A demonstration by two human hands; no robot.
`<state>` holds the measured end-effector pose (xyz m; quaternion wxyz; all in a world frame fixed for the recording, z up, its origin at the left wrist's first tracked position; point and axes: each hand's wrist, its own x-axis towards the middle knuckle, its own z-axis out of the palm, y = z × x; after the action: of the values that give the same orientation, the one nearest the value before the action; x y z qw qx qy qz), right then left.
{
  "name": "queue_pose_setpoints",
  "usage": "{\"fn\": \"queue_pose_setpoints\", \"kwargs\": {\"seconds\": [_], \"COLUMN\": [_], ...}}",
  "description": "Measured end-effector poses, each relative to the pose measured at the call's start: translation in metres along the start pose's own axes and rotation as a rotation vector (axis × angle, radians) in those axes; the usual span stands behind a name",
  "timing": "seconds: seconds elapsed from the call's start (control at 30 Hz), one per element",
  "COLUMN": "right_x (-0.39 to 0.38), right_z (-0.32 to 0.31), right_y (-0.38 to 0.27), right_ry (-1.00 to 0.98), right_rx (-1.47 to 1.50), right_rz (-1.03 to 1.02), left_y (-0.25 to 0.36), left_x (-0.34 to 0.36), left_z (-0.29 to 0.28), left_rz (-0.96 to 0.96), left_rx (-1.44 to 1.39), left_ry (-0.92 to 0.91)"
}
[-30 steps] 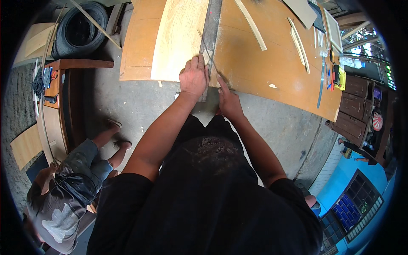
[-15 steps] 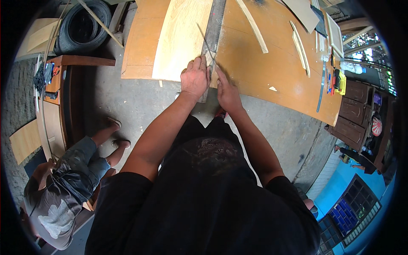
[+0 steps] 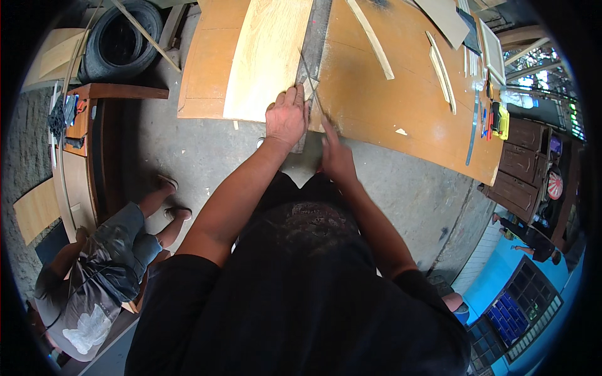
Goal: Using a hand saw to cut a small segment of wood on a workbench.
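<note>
Reaching forward, left hand (image 3: pixel 286 120) palm-down at pale board (image 3: pixel 266 56), grip unclear; right hand (image 3: pixel 337 156) gripping thin blade (image 3: pixel 315 94)

Two hands (image 3: pixel 286 120), one thin blade (image 3: pixel 307 69), one pale board (image 3: pixel 266 56), three curved wood strips (image 3: pixel 374 42), one red-white disc (image 3: pixel 555 185).

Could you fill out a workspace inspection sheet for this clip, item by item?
Surface: brown worktable, with a grey bar running between its two sides.
Job's things: pale board; thin saw-like blade slanting across a small wood piece.
Clutter: loose wood strip, wood chip, yellow-and-black tool near the right edge.
Grip: right hand on the blade's near end; left hand beside the small piece, hold unclear.
Cables: nothing seen for certain.
Surroundings: co-worker and tyre left; dark cabinet, blue wall right.
</note>
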<state>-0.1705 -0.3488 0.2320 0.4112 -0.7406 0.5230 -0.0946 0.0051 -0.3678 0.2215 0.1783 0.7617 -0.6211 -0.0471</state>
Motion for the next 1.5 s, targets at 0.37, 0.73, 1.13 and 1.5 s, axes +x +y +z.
{"fn": "queue_pose_setpoints", "kwargs": {"seconds": [0.37, 0.73, 1.13, 1.5], "right_x": [-0.058, 0.02, -0.07, -0.075], "right_z": [0.009, 0.004, 0.011, 0.015], "right_y": [0.036, 0.0, 0.036, 0.045], "right_ry": [0.042, 0.119, 0.016, -0.037], "right_rx": [0.132, 0.076, 0.238, 0.202], "right_rz": [-0.028, -0.144, -0.015, 0.001], "left_y": [0.001, 0.003, 0.003, -0.001], "left_x": [0.001, 0.001, -0.001, -0.015], "left_z": [0.002, -0.001, -0.011, -0.008], "left_rz": [-0.009, -0.002, -0.02, 0.009], "left_rx": [-0.008, 0.003, -0.031, 0.032], "left_ry": [0.004, 0.013, -0.044, 0.03]}}
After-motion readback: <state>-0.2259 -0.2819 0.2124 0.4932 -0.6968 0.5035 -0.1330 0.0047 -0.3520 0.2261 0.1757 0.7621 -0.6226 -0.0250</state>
